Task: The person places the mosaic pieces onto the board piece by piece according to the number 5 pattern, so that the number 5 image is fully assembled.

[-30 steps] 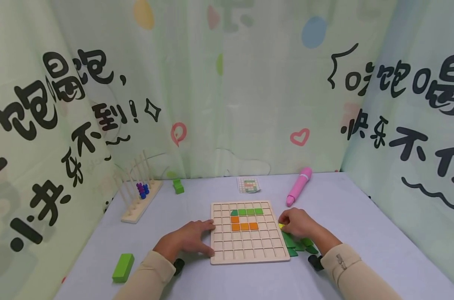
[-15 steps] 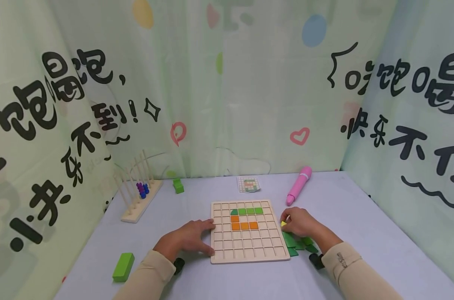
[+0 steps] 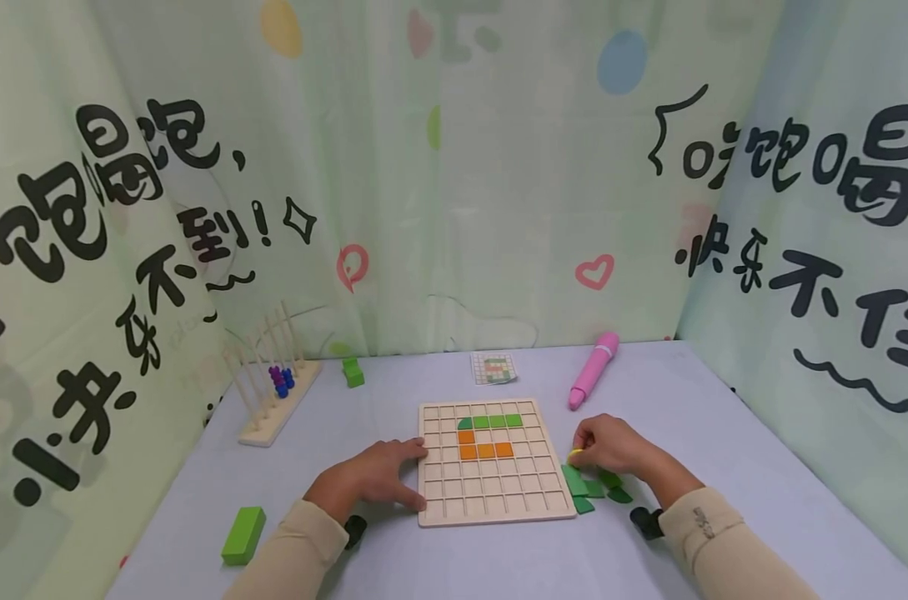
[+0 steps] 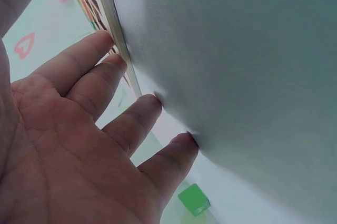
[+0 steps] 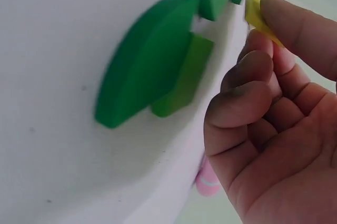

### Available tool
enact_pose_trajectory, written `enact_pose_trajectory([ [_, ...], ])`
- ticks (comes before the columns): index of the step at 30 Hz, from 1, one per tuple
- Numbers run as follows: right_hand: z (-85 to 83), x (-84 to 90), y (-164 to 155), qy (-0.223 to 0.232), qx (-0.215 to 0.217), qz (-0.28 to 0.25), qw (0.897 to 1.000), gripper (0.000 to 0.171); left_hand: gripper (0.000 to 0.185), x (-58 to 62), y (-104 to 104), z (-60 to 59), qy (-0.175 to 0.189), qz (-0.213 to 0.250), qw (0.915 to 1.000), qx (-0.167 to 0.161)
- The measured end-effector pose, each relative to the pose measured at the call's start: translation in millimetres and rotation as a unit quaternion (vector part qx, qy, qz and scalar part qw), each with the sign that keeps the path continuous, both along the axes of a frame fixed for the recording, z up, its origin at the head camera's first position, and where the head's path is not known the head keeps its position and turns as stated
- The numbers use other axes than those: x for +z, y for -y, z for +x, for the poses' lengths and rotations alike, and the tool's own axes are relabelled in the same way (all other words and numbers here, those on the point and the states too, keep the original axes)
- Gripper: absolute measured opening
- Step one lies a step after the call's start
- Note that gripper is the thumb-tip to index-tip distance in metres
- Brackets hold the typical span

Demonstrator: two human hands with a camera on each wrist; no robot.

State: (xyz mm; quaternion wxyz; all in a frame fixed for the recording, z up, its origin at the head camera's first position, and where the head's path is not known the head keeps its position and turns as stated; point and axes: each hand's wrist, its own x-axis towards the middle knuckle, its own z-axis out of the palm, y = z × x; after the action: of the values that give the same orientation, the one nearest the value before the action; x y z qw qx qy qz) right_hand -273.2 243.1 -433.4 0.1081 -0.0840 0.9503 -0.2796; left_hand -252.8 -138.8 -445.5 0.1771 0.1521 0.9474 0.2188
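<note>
Just shifted outward with a yellow tile (image 5: 254, 10) pinched between the thumb and fingertip of the right hand (image 3: 611, 443), a little farther from the right edge of the wooden board (image 3: 499, 485) than a second ago. Held just beyond that edge, close to loose green pieces (image 3: 574, 481) on the table (image 3: 454, 567); hard to tell from these angles whether in contact with them. Partly covered by the thumb, so uncertain in full outline.

Braced as before at the board's left edge with the left hand (image 3: 374, 473), fingers spread and fairly straight, thumb toward the near left corner; gripping nothing, apparently only steadying the board.

Filled, toward the board's far edge, with the same row of one dark green piece (image 3: 464, 423) and three light green tiles (image 3: 498, 422), plus four orange tiles (image 3: 486, 451) on the nearer side. Judged by that, no further along on the grid: with yellow in the fingers rather than in a cell, best read as a moment of picking or adjusting the hold, not of placing.

Backed near the table's far edge by a printed card (image 3: 494, 368) and a pink pen-shaped object (image 3: 594, 371).
</note>
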Motion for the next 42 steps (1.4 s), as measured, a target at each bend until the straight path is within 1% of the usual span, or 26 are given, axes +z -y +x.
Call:
enact_pose_trajectory([
  [2,0.3,2.0,0,0.001,0.003,-0.005,1.0,0.01,0.082,-0.7,0,-0.1,0.0,0.0,1.0,-0.001],
  [7,-0.4,6.2,7,-0.003,0.007,-0.024,1.0,0.013,0.082,-2.0,1,-0.9,-0.003,0.003,1.0,-0.003],
  [11,-0.2,4.4,15,-0.006,0.004,-0.051,0.999,0.005,0.082,-2.1,1,-1.3,-0.004,0.005,1.0,-0.006],
  [14,-0.4,1.7,22,-0.002,-0.006,-0.067,0.998,0.004,0.082,-2.1,1,-1.1,-0.002,0.007,1.0,-0.004],
  [18,-2.3,-1.5,31,-0.003,-0.009,-0.075,0.997,0.004,0.082,-1.9,1,-0.6,0.001,0.006,1.0,0.001],
  [22,-5.4,-4.2,40,-0.01,-0.002,-0.078,0.997,0.004,0.082,-1.0,1,-0.2,0.003,0.005,1.0,0.004],
  [29,-10.4,-5.0,56,-0.009,0.003,-0.085,0.996,0.004,0.082,1.1,1,0.6,0.003,0.007,1.0,-0.002],
  [33,-14.1,-5.0,64,-0.009,0.009,-0.074,0.997,0.004,0.081,1.7,1,1.1,0.003,0.005,1.0,-0.003],
  [38,-18.8,-4.1,70,-0.008,0.024,-0.037,0.999,0.006,0.081,1.1,2,1.7,-0.003,0.006,1.0,-0.007],
  [42,-20.6,-2.4,75,0.005,0.018,-0.016,1.0,0.006,0.081,1.0,3,1.2,-0.003,0.008,0.9999,-0.008],
])
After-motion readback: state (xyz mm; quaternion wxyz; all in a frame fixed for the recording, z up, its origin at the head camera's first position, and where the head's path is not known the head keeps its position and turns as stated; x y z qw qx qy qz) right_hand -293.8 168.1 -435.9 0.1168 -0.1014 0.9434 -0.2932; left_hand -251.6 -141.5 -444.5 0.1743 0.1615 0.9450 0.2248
